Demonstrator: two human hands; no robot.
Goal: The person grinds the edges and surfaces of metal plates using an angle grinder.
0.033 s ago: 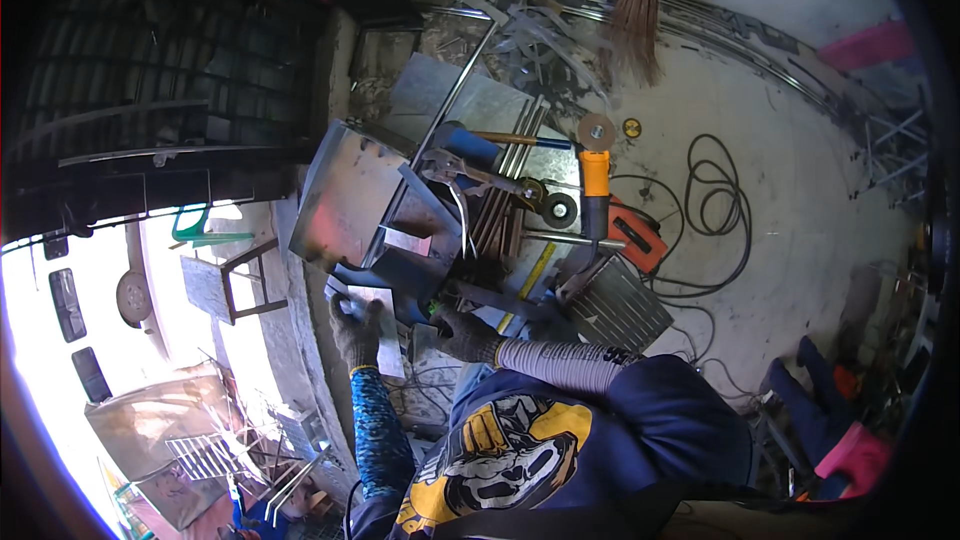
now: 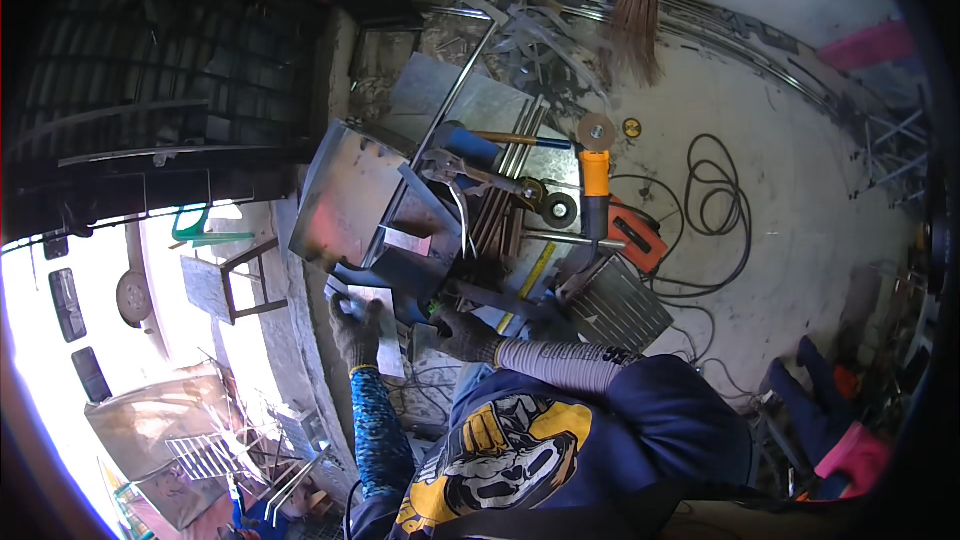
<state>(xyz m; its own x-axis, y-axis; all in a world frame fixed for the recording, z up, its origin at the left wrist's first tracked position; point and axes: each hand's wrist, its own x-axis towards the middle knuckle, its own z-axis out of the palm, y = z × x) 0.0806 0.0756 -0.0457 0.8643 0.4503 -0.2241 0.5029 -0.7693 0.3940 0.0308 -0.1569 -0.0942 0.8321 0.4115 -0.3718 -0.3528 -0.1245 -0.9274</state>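
Note:
My left hand (image 2: pixel 357 337), in a dark knit glove, is closed on the edge of a thin metal plate (image 2: pixel 387 352), its thumb over the near face. To the right of the plate, my gloved right hand (image 2: pixel 466 336) is closed beside a small dark round piece with a green spot (image 2: pixel 432 308); what its fingers hold is hidden. Just beyond both hands stands a folded sheet-metal box (image 2: pixel 352 195). Locking pliers (image 2: pixel 455 175) lie across the work beside it, near a bundle of thin metal bars (image 2: pixel 497 215).
An orange angle grinder (image 2: pixel 595 175) rests disc outward at the right, near a red case (image 2: pixel 636 236) and a coiled black cable (image 2: pixel 738 215). A yellow ruler (image 2: pixel 537 272) and a slatted metal grate (image 2: pixel 620 308) lie closer. Metal scraps (image 2: pixel 545 40) and a broom (image 2: pixel 637 15) are at the back.

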